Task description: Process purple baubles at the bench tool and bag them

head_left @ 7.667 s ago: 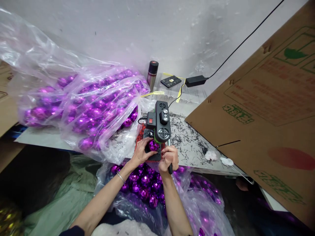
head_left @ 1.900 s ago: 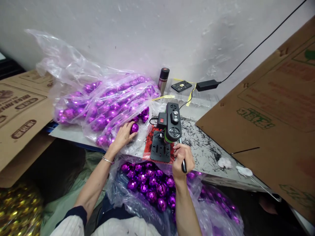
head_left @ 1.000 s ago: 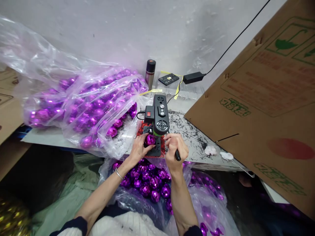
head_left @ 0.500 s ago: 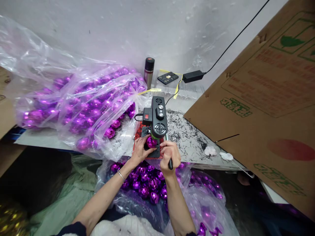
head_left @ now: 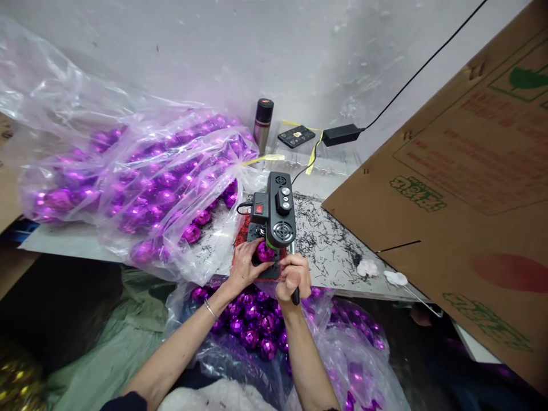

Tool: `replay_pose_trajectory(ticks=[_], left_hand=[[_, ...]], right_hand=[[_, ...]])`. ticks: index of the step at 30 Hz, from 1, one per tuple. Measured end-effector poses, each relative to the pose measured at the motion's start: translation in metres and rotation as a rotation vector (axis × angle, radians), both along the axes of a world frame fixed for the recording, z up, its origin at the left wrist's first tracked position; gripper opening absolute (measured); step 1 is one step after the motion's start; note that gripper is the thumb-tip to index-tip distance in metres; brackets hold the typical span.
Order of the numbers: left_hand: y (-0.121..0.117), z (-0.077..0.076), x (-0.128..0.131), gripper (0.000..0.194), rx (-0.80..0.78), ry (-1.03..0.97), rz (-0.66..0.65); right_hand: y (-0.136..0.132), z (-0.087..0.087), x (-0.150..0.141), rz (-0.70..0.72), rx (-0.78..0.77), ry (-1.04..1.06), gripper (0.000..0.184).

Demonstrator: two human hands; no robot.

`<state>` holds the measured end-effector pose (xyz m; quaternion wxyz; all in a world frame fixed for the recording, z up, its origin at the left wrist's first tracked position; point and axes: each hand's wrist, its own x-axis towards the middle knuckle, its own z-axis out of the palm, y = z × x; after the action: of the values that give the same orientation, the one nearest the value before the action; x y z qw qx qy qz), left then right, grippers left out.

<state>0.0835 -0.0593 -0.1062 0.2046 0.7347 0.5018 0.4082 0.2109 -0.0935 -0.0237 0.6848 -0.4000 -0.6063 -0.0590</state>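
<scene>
A shiny purple faceted ball (head_left: 265,251) sits under the head of a small black bench press machine (head_left: 281,208). My left hand (head_left: 247,267) is closed around the ball's near left side, thumb in front and fingers behind. My right hand (head_left: 294,277) is wrapped round the machine's lever handle (head_left: 295,295), whose black tip sticks out below the fist. Beneath the machine lies a red mat (head_left: 238,251). In my lap, a clear plastic bag holds many loose purple balls (head_left: 259,322).
A big clear bag of purple balls (head_left: 145,182) covers the table's left side. Behind the machine stand a flask (head_left: 262,123), a phone (head_left: 296,136) and a power adapter (head_left: 341,135). Black scraps litter the table (head_left: 317,240). A large cardboard box (head_left: 462,188) borders the right.
Both hands keep their hold on the ball and the lever. The view has shifted slightly, so the machine appears a little lower and further right.
</scene>
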Motion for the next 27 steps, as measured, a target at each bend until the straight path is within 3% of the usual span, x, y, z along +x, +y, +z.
replay_pose_trajectory(ticks=[14, 27], left_hand=[[0.000, -0.005, 0.002, 0.060, 0.026, 0.028, 0.005], [0.002, -0.008, 0.002, 0.060, 0.019, -0.005, -0.008]], right_hand=[[0.002, 0.007, -0.003, 0.012, 0.052, -0.003, 0.031], [0.000, -0.004, -0.001, 0.048, 0.020, 0.016, 0.029]])
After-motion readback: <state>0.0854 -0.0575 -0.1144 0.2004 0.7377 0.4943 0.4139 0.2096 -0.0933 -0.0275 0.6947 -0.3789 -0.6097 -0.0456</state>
